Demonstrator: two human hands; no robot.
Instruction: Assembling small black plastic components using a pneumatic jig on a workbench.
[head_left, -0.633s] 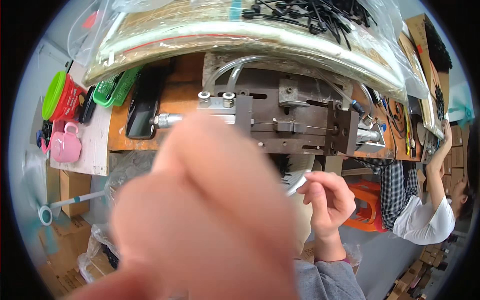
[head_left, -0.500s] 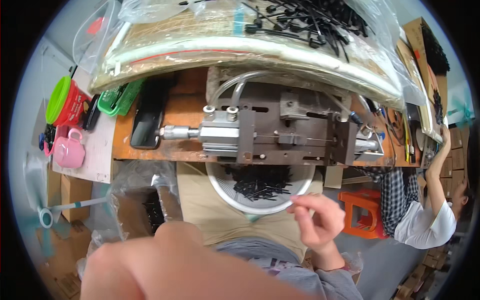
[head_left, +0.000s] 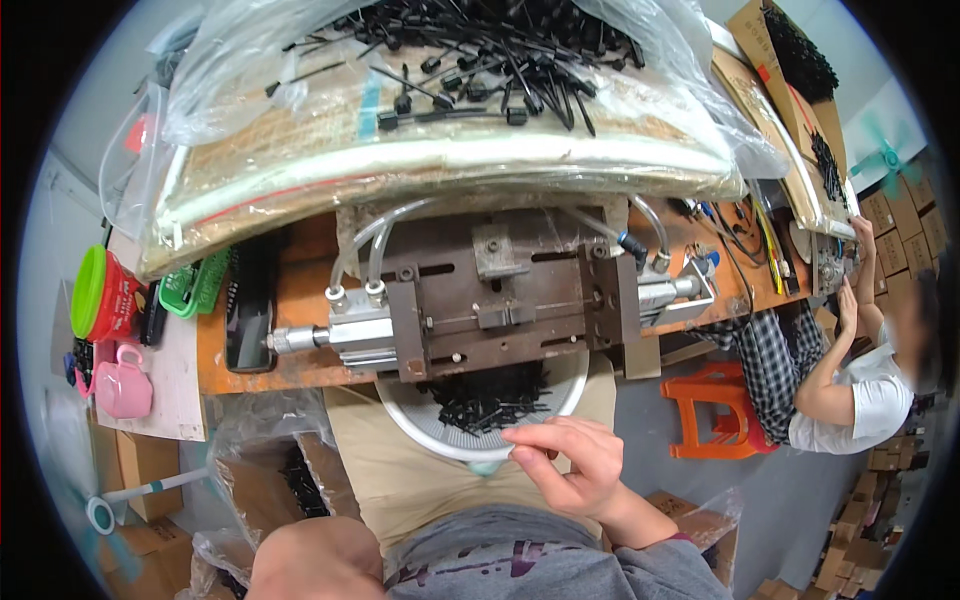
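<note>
My right hand [head_left: 575, 465] is at the near right rim of a white perforated basket [head_left: 400, 415] on my lap. Its thumb and forefinger are drawn together; I cannot make out anything between them. Black cable-tie-like pieces [head_left: 490, 395] lie heaped in the basket. Low at the left, part of my left hand or arm [head_left: 318, 562] shows close up and blurred, its fingers hidden. In front of me a metal fixture [head_left: 500, 345] with a silver air cylinder [head_left: 362, 342] at each end sits along the bench edge.
More black ties [head_left: 500, 70] lie on a plastic-wrapped board [head_left: 290, 170] above the fixture. A dark phone-like slab [head_left: 250, 320], green basket [head_left: 195, 285] and pink cup [head_left: 125, 388] stand left. An orange stool [head_left: 705, 405] and a co-worker [head_left: 850, 400] are at the right.
My left arm has drawn back toward the lower left and shows less. My right hand has moved left in the picture, nearer the basket rim. The whole view has shifted.
</note>
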